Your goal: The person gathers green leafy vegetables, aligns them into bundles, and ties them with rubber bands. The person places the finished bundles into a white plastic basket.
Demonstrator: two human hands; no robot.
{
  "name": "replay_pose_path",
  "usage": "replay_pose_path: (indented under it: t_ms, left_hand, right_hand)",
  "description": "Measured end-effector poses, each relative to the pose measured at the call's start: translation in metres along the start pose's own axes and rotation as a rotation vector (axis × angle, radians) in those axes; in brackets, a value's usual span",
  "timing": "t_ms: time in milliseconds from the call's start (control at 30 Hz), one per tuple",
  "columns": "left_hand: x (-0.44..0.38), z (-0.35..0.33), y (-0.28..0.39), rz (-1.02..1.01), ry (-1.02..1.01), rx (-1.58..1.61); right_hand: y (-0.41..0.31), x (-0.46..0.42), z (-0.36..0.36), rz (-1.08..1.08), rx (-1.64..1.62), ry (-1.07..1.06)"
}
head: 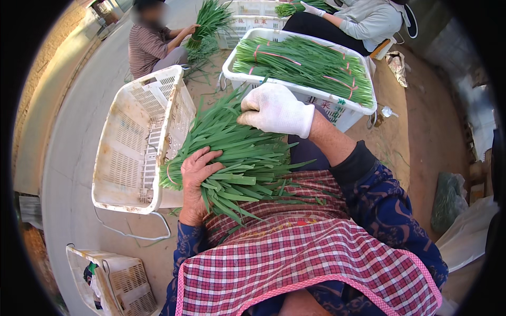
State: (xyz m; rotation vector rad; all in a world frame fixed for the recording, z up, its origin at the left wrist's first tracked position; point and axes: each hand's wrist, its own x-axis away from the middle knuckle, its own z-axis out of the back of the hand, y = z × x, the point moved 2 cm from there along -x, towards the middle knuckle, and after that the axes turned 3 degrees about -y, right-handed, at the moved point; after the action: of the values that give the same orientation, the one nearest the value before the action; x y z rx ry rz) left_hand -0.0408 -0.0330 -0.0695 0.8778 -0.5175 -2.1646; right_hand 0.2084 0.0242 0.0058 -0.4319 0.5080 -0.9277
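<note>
A large bunch of Chinese chives (237, 158) lies across my lap over a red plaid apron (276, 252), its cut ends pointing left and bound by a pink tie (170, 173). My bare left hand (199, 172) is closed around the bunch near that tie. Above the leafy part is my right hand (272, 108) in a white knit glove, thumb and fingertips pinched together at the leaves; whether a leaf is between them cannot be told. Just beyond, a white plastic crate (296, 85) holds tied chive bundles (308, 63).
An empty white crate (158, 158) tilts at the left, another crate (130, 284) below it. A person (152, 47) holds chives at the upper left; another (355, 23) with white gloves sits at the upper right. A plastic bag (448, 201) lies right.
</note>
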Motion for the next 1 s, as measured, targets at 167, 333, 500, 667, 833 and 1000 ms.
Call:
replay_pose_path:
  t_ms: [167,333,500,667,833,1000]
  left_hand:
    - [-0.002,0.005,-0.008,0.101,0.044,0.196]
    - [0.009,0.033,-0.033,0.393,0.164,0.842]
    - [0.028,0.054,-0.083,0.426,0.274,1.207]
    - [0.029,0.055,-0.081,0.447,0.332,1.142]
    - [0.023,0.055,-0.071,0.339,0.276,1.277]
    - [0.032,0.061,-0.092,0.295,0.318,1.234]
  right_hand:
    - [-0.032,0.019,-0.013,0.347,-1.696,-0.035]
    - [-0.050,0.041,0.035,0.786,-1.304,-0.096]
    - [-0.030,0.063,0.023,0.190,-1.136,0.008]
    - [-0.025,0.046,-0.001,-0.130,-0.987,0.178]
    - [-0.034,0.005,-0.015,-0.140,-0.877,0.150]
    - [-0.041,-0.031,-0.055,-0.006,-1.194,0.099]
